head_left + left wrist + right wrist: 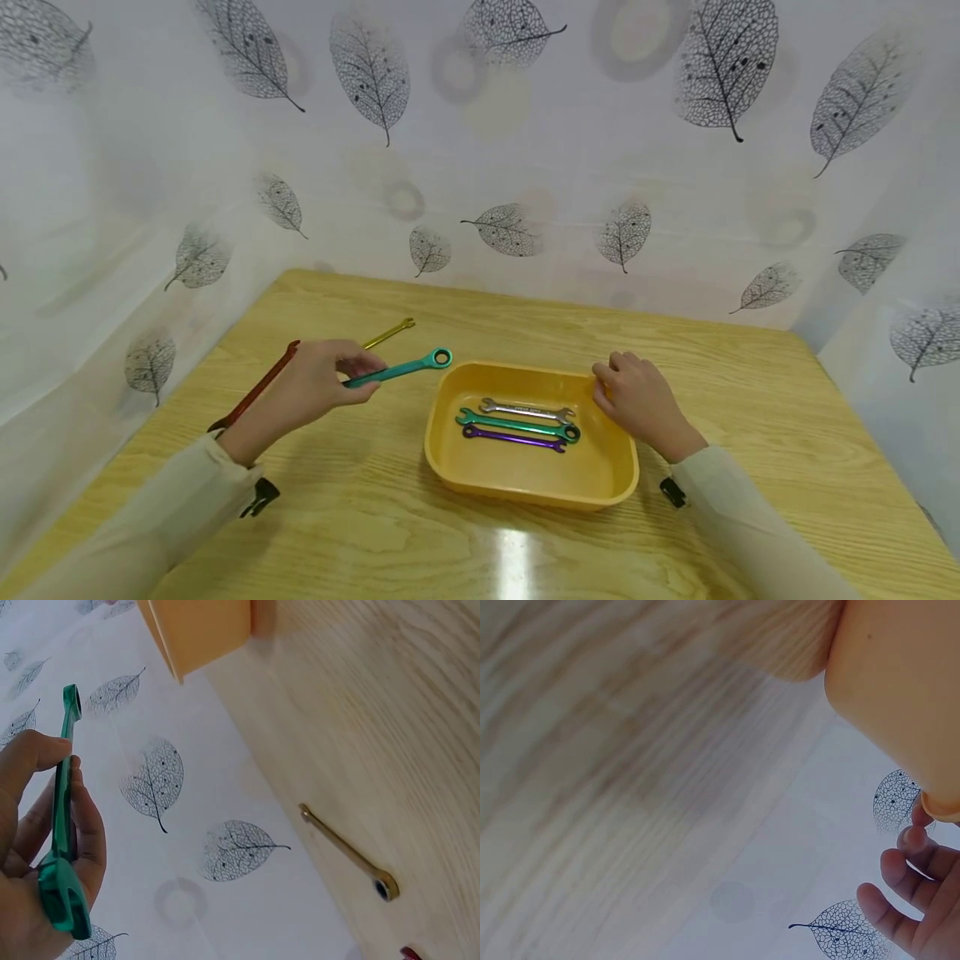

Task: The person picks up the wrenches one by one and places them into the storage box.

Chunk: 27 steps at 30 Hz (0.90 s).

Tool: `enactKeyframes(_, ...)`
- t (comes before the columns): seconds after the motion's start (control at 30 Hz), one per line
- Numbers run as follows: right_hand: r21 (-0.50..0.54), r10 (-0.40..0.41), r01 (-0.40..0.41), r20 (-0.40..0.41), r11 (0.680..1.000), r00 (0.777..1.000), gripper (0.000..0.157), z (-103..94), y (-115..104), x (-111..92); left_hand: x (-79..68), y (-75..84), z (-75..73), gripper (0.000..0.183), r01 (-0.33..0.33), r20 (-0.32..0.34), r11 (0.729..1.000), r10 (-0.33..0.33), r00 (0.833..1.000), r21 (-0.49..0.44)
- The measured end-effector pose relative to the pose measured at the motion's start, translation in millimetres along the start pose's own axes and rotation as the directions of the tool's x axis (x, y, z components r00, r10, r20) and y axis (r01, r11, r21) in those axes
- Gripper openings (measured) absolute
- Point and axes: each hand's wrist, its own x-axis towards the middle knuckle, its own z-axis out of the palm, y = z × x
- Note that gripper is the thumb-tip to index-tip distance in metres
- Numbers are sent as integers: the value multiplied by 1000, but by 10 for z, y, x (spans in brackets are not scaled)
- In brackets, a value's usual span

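Observation:
In the head view my left hand [318, 379] pinches a teal-green ratchet wrench [408, 368] between thumb and fingers, its ring end pointing toward a yellow plastic basin [517, 497]. The left wrist view shows the wrench [63, 802] held up, clear of the table. My right hand [643, 398] grips the basin's far right rim, with some fingers loosely curled outside the wall [900, 682]. Inside the basin lie a silver open-end wrench [525, 410], a green ratchet wrench [517, 426] and a purple wrench [513, 438], roughly side by side.
A gold wrench [387, 332] lies on the wooden table [360, 533] beyond my left hand. Left of it is a red wrench [262, 383], partly covered by my left hand and forearm. A leaf-patterned cloth [525, 167] hangs behind and beside the table.

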Motion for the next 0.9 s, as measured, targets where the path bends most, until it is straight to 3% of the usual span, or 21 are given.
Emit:
enactKeyframes(0.27,6,4,-4,8,1000,1000,10,-15,-9,8,104,65,100,16,-61,2,998,61,998,-10)
enactKeyframes(0.63,28,4,-4,-12,1000,1000,9,-8,8,-9,274,188,291,15,-74,61,994,79,995,-76)
enactKeyframes(0.9,16,8,-9,15,1000,1000,10,-9,-1,1,321,222,433,16,-116,66,987,124,990,-109)
